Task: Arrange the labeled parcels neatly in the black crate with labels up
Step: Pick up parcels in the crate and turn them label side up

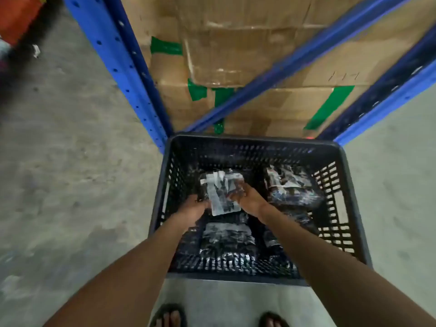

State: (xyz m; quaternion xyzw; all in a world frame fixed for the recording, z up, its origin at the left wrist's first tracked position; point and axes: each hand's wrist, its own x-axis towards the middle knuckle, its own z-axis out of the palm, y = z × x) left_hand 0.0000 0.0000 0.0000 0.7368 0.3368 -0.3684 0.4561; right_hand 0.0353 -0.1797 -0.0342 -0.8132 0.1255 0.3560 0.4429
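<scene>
A black slatted crate (256, 139) stands on the floor in front of me. Both my hands reach down into it. My left hand (194, 208) and my right hand (249, 198) grip the two sides of a dark plastic-wrapped parcel (223, 192) with a white label facing up, at the crate's far left. A second parcel (291, 186) with a pale label lies at the far right. Another dark parcel (227, 239) lies near the front, under my forearms; its label is hard to make out.
A blue steel rack (122, 67) rises right behind the crate, loaded with taped cardboard boxes (236, 50). Grey concrete floor (70, 173) spreads to the left and right. My sandalled feet (168, 316) stand just in front of the crate.
</scene>
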